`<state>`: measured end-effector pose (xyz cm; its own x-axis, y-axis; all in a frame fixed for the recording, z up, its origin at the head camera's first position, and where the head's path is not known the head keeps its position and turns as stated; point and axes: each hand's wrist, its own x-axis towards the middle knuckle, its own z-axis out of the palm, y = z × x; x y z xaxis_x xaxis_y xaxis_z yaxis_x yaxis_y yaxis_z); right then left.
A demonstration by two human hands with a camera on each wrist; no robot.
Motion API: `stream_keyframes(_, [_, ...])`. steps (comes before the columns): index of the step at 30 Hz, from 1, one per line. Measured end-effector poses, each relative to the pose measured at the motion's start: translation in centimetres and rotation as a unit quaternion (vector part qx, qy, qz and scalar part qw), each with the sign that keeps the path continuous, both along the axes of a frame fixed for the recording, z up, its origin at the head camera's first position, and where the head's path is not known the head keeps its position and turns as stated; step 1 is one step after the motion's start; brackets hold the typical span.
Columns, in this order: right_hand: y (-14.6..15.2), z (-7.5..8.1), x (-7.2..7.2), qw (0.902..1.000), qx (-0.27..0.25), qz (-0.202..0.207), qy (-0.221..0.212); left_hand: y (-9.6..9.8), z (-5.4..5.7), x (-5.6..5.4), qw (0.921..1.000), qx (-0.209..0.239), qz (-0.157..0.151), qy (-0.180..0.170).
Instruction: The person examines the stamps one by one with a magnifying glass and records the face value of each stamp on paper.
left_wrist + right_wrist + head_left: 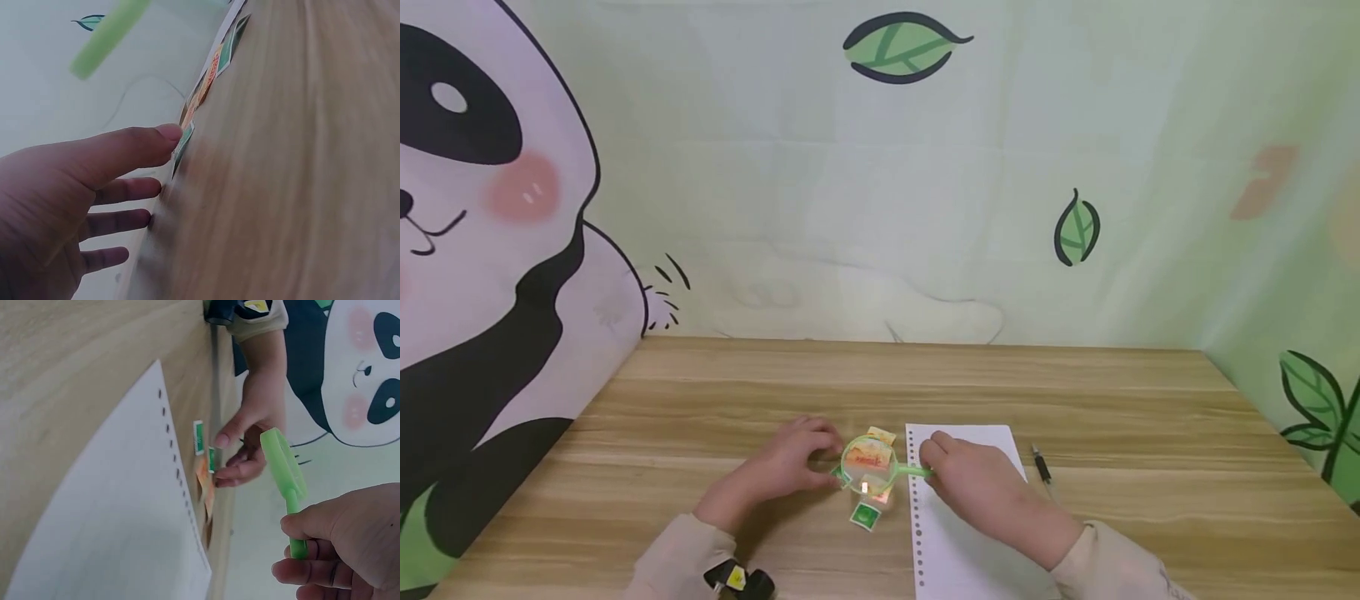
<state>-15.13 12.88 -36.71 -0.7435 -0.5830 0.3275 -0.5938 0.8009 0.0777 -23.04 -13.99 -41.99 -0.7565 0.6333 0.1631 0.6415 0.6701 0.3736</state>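
Note:
My right hand (981, 483) holds a light green magnifying glass (898, 469) by its handle, thumb against fingers. Its round lens is raised over several small stamps on the table, as the right wrist view shows. Through the lens an orange stamp appears enlarged. A green stamp (866, 516) lies just in front of the lens, and a yellow-orange one (881, 434) peeks out behind it. My left hand (790, 458) rests at the left side of the stamps, fingers loosely extended. In the left wrist view its thumb tip is right at another green stamp (183, 147).
A white loose-leaf sheet (962, 542) with punched holes lies under my right hand, right of the stamps. Beyond it is a dark pen (1041, 463). The wooden table (737, 375) ends at a panda-and-leaf backdrop (820, 183). A black device (741, 579) sits at my left wrist.

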Motion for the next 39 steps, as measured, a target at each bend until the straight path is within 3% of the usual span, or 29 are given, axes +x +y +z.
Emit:
stream_keyframes(10, [3.0, 2.2, 0.4, 0.9958, -0.087, -0.022, -0.018, 0.6, 0.5, 0.3, 0.9996, 0.006, -0.003, 0.027])
stream_keyframes(17, [5.3, 3.4, 0.7, 0.9836, -0.151, -0.069, -0.071, 2.0, 1.2, 1.2, 0.9994, 0.002, 0.019, 0.028])
stream_keyframes(22, [6.9, 3.8, 0.9, 0.9698, -0.194, -0.094, -0.114, 3.4, 1.2, 2.0, 0.9970, -0.012, 0.013, 0.075])
stream_keyframes(29, [9.1, 3.5, 1.1, 0.9550, -0.235, -0.120, -0.135, 5.3, 0.9, 3.4, 0.9946, 0.011, 0.026, 0.100])
stream_keyframes(34, [10.8, 2.7, 1.7, 0.9500, -0.247, -0.133, -0.137, 6.4, 0.6, 4.2, 0.9906, 0.024, 0.005, 0.135])
stream_keyframes(39, [12.6, 1.7, 2.2, 0.9454, -0.249, -0.158, -0.138, 7.2, 0.2, 4.8, 0.9931, 0.032, 0.004, 0.113])
